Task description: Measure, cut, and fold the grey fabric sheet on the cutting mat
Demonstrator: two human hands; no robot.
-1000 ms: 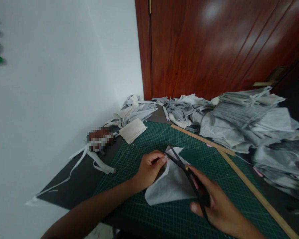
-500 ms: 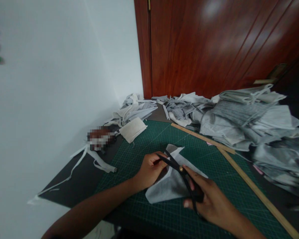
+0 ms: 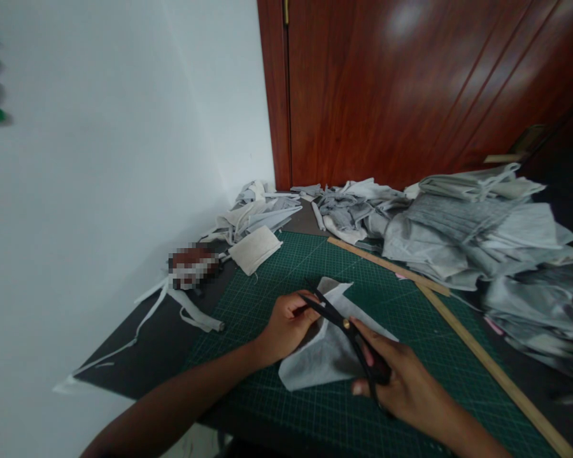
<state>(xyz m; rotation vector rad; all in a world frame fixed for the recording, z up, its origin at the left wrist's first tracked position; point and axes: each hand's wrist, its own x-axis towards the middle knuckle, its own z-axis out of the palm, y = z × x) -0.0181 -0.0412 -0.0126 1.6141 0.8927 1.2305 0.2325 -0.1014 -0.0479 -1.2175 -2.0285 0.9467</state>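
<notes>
In the head view my right hand (image 3: 401, 381) is closed round the handles of black scissors (image 3: 347, 324) with a brass-coloured pivot. Their blades point up and left, slightly parted, over a light grey piece of fabric (image 3: 325, 362). My left hand (image 3: 289, 324) pinches the left edge of this fabric close to the blade tips. The fabric lies partly folded on a green cutting mat (image 3: 233, 340) with grid lines. Exactly where the blades meet the cloth is hard to make out.
Two wooden rulers lie on the mat, one behind (image 3: 382, 262) and one along the right (image 3: 491, 362). Heaps of grey fabric (image 3: 439, 235) fill the back and right. A folded cream cloth (image 3: 256, 249) and loose strips (image 3: 193, 310) lie left. A wall (image 3: 124, 159) and door (image 3: 386, 95) bound the table.
The scissor blades are a little wider apart than before. My left hand and the fabric have stayed in place.
</notes>
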